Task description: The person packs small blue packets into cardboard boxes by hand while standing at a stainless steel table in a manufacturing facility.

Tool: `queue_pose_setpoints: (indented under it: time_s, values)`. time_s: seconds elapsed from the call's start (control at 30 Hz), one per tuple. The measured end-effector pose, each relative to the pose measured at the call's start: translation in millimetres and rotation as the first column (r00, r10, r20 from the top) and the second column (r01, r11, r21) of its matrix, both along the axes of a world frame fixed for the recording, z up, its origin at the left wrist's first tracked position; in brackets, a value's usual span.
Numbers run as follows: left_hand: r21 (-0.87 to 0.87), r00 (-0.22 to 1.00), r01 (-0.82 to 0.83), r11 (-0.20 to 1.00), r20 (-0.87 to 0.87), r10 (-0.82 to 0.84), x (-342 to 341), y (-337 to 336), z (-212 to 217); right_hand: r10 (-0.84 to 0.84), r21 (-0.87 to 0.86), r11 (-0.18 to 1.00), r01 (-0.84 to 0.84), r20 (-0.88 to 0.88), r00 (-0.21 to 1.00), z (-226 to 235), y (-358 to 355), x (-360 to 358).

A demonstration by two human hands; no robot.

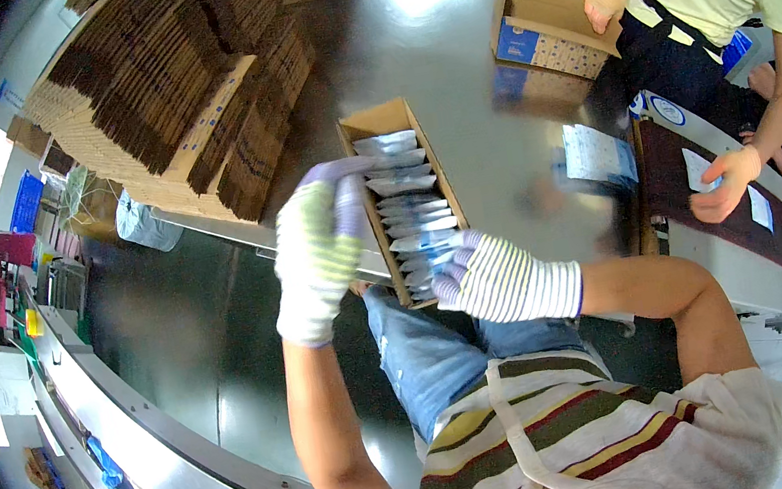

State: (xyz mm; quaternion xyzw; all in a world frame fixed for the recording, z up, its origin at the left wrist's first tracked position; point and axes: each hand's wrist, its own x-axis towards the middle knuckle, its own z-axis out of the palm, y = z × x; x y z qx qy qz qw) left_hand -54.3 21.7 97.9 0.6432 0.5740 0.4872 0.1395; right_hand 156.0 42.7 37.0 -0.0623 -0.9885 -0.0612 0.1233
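Observation:
A long, narrow cardboard box rests on the edge of a metal table in front of me, filled with a row of several white and blue pouches. My left hand, in a striped knit glove with purple fingertips, is raised beside the box's left wall with fingers apart, holding nothing that I can see. My right hand, gloved the same way, reaches into the near end of the box and its fingers rest on the pouches there.
Stacks of flattened cardboard fill the upper left. A person in a pale top holds an open carton at upper right, their other hand on a dark conveyor carrying white pouches. A metal rail curves lower left.

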Motion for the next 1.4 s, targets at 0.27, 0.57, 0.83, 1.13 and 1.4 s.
queue_pose_setpoints:
  time_s: [0.27,0.57,0.83,1.13,1.4]
  values:
    - [-0.166,0.989,-0.149,0.975,-0.013,0.149,-30.2,-59.8,-71.8,-0.195,-0.089,0.977,0.193,-0.014,0.981,11.5,54.6,-45.1]
    - [-0.100,0.976,-0.157,0.983,-0.168,0.139,-20.5,-45.2,-76.8,-0.635,0.164,0.761,0.628,-0.013,0.772,25.8,240.6,-88.9]
    - [0.098,0.586,-0.233,0.968,-0.780,0.220,-84.7,-11.7,-9.9,-0.475,-0.292,0.841,0.456,0.004,0.880,-117.8,105.4,-15.0]
    - [0.603,0.012,-0.698,0.386,-0.529,0.848,-170.9,69.0,196.7,-0.442,-0.335,0.854,0.399,-0.060,0.895,-123.7,83.7,-3.9]
    - [0.532,-0.037,-0.663,0.527,-0.726,0.687,-206.3,64.0,200.2,-0.408,-0.398,0.855,0.331,-0.124,0.904,-128.5,87.0,-10.6]
